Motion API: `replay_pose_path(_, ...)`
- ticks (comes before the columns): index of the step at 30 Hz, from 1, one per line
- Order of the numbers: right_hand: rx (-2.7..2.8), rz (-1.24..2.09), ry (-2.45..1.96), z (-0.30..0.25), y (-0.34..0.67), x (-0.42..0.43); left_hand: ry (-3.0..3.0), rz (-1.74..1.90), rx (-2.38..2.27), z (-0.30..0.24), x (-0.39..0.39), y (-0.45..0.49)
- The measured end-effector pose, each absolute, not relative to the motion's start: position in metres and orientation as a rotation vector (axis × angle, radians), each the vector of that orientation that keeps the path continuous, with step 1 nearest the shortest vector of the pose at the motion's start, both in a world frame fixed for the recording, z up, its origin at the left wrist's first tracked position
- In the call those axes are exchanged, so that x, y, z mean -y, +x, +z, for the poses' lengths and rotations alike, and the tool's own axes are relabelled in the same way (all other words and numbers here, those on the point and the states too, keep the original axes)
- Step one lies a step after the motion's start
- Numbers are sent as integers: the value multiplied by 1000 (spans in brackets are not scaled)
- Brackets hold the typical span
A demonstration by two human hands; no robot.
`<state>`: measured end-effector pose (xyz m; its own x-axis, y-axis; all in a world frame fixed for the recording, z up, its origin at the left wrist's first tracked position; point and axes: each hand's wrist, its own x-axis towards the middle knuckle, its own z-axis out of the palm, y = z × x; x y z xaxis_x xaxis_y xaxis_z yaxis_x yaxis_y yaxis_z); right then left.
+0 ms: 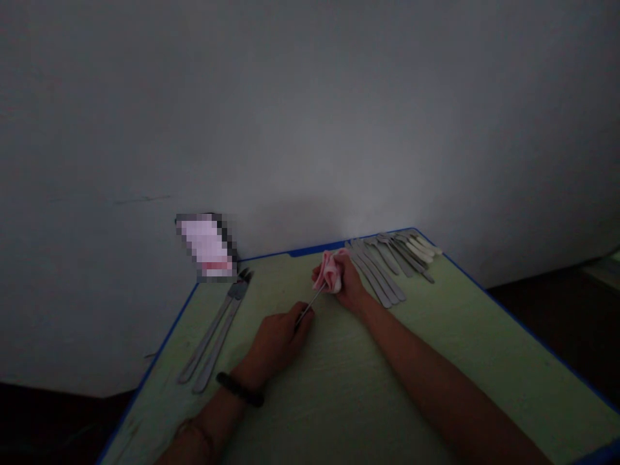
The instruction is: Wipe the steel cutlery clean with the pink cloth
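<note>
Over the middle of the table, my left hand (283,332) is closed around the near end of a thin metal piece of cutlery (316,297). Its far end runs into a folded pink and white cloth (330,272), which hides what kind of cutlery it is. My right hand (351,284) grips that cloth around the covered end. Just right of it lies a row of metal cutlery (380,278), handles toward me. Two more long-handled pieces of cutlery (216,342) lie side by side to the left of my left hand.
A phone (208,245), its screen blurred out, leans at the table's back left corner. White-handled cutlery (421,248) lies at the back right. The pale green table (436,349) has a blue edge and stands against a grey wall (310,116).
</note>
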<state>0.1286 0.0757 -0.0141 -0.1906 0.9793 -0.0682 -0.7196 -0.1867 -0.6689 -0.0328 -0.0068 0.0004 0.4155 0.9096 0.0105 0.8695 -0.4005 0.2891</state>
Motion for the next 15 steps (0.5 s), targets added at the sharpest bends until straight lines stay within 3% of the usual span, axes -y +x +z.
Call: replay_pose_path(15, 659, 1677, -624, -18, 127, -78, 2420, 254, -1570, -2, 5, -35)
